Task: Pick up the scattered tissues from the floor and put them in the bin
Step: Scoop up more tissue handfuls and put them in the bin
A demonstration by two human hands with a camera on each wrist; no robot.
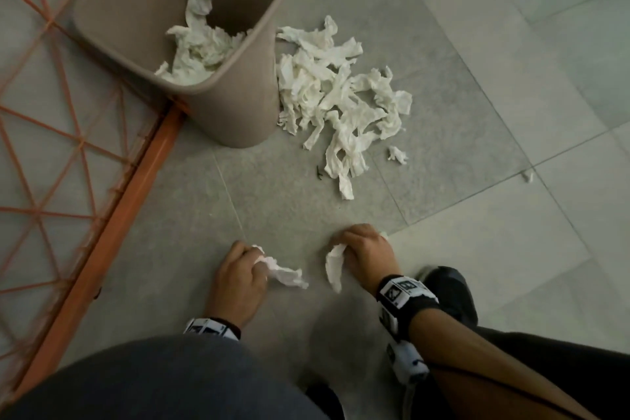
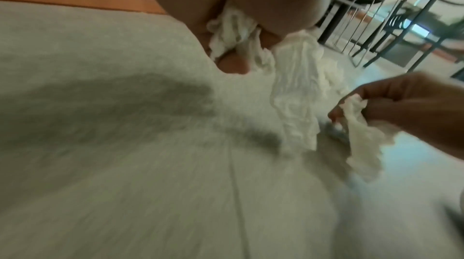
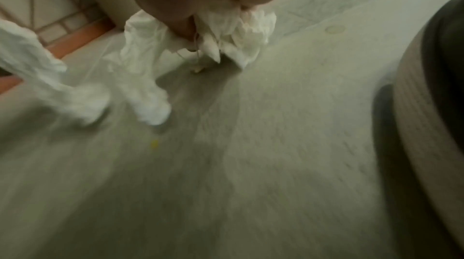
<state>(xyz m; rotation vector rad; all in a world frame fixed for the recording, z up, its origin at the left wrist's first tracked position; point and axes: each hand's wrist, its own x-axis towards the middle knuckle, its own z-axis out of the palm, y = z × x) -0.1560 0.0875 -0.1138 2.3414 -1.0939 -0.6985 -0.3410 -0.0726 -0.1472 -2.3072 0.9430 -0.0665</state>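
Fingers of the left hand (image 1: pixel 235 278) clench one crumpled tissue (image 1: pixel 284 273); those of the right hand (image 1: pixel 368 254) clench another tissue (image 1: pixel 334 266). Both hands are knuckles-up, low over the floor (image 1: pixel 460 249), probably gathering strays first. Tissue pile (image 1: pixel 341 95) lies mid-frame beside the bin (image 1: pixel 238 106), upper left.

Your left wrist band (image 1: pixel 211 327) — white with small black square markings, edged in black. Your right wrist band (image 1: pixel 405 293) — broad black strap with a white strip of the same black-and-white squares; a second marked white piece (image 1: pixel 407 363) sits further up the forearm. Forearms bare, no sleeves. Grey trouser knee (image 1: pixel 163 382). Dark shoe (image 1: pixel 453 293).
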